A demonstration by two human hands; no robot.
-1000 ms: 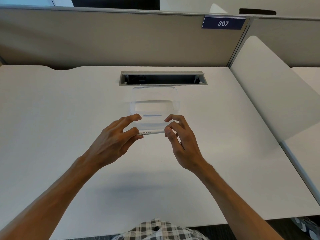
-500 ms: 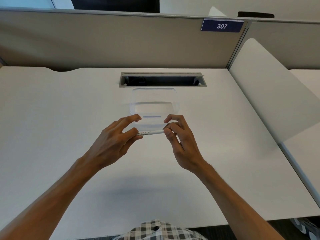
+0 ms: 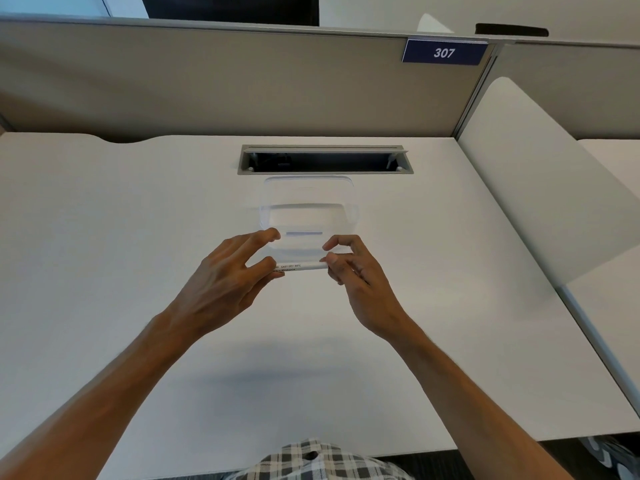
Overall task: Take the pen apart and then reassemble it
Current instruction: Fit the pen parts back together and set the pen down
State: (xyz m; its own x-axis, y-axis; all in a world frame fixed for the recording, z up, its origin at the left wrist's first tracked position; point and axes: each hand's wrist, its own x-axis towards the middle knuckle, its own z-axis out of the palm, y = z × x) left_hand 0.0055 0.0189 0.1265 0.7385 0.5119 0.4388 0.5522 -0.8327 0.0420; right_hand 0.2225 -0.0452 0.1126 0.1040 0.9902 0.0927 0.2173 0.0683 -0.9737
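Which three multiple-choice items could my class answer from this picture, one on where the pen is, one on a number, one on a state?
1. Where is the pen?
A. In the tub
B. Held between both hands
C. Lying on the desk

2. What number is on the blue sign?
A. 307
B. 703
C. 317

3. How is the tub?
A. Closed with a lid
B. Tipped on its side
C. Open, upright on the desk

Answers:
1 B: the left hand and right hand each pinch an end.
2 A: the white digits read 307.
3 C: it has no lid and its rim faces up.
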